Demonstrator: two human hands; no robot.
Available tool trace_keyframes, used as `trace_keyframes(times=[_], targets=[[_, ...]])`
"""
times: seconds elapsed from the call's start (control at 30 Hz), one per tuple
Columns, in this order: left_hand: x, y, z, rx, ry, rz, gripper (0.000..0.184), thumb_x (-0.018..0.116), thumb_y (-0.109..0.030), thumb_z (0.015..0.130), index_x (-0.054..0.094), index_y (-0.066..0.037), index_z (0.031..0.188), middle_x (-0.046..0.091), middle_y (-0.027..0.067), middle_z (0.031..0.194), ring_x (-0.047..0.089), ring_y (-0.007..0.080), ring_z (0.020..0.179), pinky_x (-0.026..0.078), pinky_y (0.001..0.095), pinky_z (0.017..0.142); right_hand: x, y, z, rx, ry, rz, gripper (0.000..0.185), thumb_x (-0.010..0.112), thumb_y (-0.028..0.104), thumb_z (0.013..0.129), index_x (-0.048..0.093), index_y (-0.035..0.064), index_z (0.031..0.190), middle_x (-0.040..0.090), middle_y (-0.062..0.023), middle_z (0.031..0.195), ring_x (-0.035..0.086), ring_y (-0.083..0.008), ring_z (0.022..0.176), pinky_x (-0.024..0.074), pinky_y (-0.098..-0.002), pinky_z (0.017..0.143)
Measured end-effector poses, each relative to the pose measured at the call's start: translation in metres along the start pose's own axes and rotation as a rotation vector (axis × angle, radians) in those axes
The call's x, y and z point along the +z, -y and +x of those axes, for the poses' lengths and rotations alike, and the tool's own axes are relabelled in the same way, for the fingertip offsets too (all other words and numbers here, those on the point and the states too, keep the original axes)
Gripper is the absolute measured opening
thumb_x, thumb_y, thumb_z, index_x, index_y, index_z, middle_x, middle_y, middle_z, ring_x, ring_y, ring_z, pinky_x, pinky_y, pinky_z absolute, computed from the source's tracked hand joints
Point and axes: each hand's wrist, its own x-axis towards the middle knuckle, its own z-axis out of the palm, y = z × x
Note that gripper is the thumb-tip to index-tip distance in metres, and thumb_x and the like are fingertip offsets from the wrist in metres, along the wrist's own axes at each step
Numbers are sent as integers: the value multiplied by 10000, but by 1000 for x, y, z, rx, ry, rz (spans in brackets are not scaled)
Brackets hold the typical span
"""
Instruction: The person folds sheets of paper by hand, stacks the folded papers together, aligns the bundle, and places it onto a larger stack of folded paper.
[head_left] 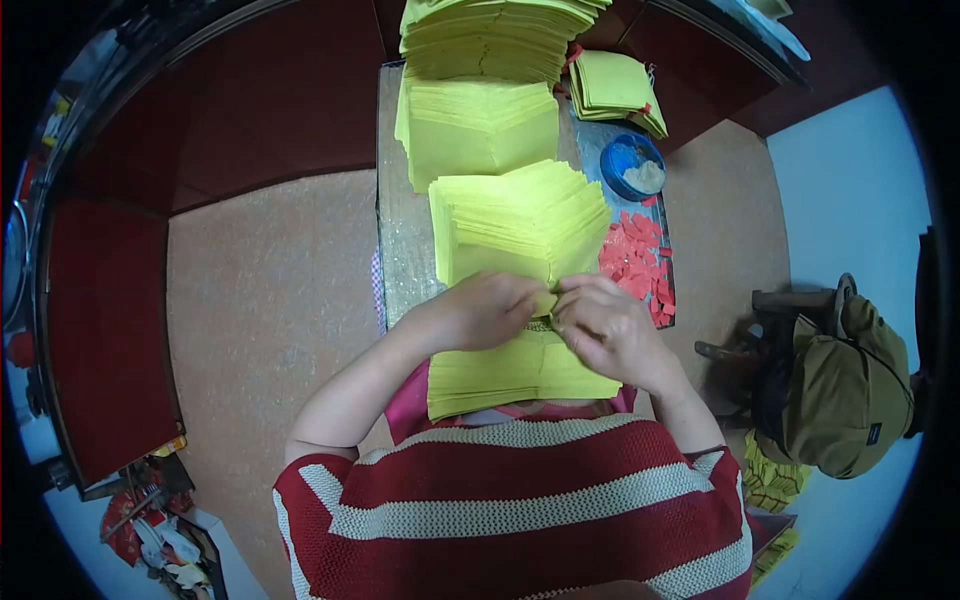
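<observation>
My left hand [490,310] and my right hand [608,325] meet close together over the near end of the table. Fingers of both are bent and pinched on the creased middle of a yellow paper sheet [540,302]. Just beyond them stands a thick fanned stack of folded yellow paper [530,220]. Below my hands, a second yellow pile [500,375] lies against my lap, with a fold down its middle. The fingertips partly hide what they grip.
More yellow stacks [490,140] stand farther up the table [405,250]. On the right are a blue bowl [625,150] with pale paste-like stuff, scattered red paper pieces [635,260] and a tied yellow bundle [612,82]. A green backpack [845,390] hangs at the right.
</observation>
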Motion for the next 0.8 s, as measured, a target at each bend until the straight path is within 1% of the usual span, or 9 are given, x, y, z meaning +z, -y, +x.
trace_keyframes(times=[0.07, 0.17, 0.2, 0.3, 0.5, 0.63, 0.7, 0.73, 0.8], targets=[[-7, -5, -1, -194, 105, -220, 284, 530, -172, 996, 649, -50, 1222, 662, 67, 794, 562, 143, 692, 481, 309, 666, 0, 10, -4, 61, 45, -20, 135, 709, 104, 797, 607, 59, 872, 645, -104, 840, 663, -288, 986, 452, -408, 1018], [-1, -5, 0, -145, 70, -412, 251, 510, -144, 1001, 659, -25, 1163, 616, 35, 750, 523, 101, 680, 460, 276, 641, -15, 14, -5, 138, 46, -70, 132, 703, 93, 800, 578, 59, 826, 613, -87, 775, 658, -267, 849, 409, -448, 1062], [-5, -8, -1, -237, 133, -468, 243, 501, -131, 1003, 649, -17, 1157, 597, 23, 737, 528, 87, 689, 463, 272, 644, -16, 14, -4, 121, 38, -113, 134, 702, 86, 800, 569, 66, 806, 590, -77, 721, 639, -260, 753, 340, -502, 1115], [-1, -11, -3, -107, 78, -364, 243, 507, -145, 1004, 641, -16, 1161, 602, 33, 732, 537, 109, 685, 466, 292, 649, -19, 18, 2, 79, -47, -209, 139, 708, 84, 799, 570, 72, 804, 585, -64, 693, 643, -251, 728, 267, -551, 1150], [5, -16, -2, -22, -16, -181, 183, 522, -156, 991, 631, -20, 1047, 628, 142, 759, 587, 243, 677, 478, 360, 668, -16, 13, 16, 35, -91, -189, 129, 708, 58, 791, 582, 79, 810, 603, -53, 706, 650, -237, 734, 249, -563, 1159], [8, -8, 4, 90, -116, -173, 165, 537, -147, 969, 641, -19, 967, 627, 171, 752, 602, 279, 676, 477, 381, 661, -19, 13, 11, 36, -142, -213, 110, 704, 58, 793, 614, 80, 853, 629, -58, 751, 665, -241, 781, 248, -562, 1160], [2, -4, 11, 13, -101, -27, 179, 555, -149, 949, 669, -11, 944, 653, 169, 762, 637, 277, 692, 501, 364, 674, -25, 29, 6, -122, -163, -563, 133, 718, 119, 814, 654, 75, 923, 665, -65, 828, 679, -251, 847, 220, -575, 1165], [1, -3, 12, 10, -100, -30, 179, 555, -149, 949, 669, -11, 944, 653, 169, 762, 637, 277, 692, 501, 364, 674, -21, 35, 2, -122, -159, -560, 133, 718, 119, 814, 654, 75, 923, 665, -65, 828, 679, -251, 847, 220, -575, 1165], [0, -2, 14, 62, -369, 21, 170, 594, -147, 925, 690, -8, 952, 680, 148, 785, 661, 241, 700, 526, 320, 687, -13, 44, -4, -164, 60, -504, 185, 713, 206, 845, 680, 71, 968, 694, -82, 908, 683, -273, 910, 385, -521, 1077]])
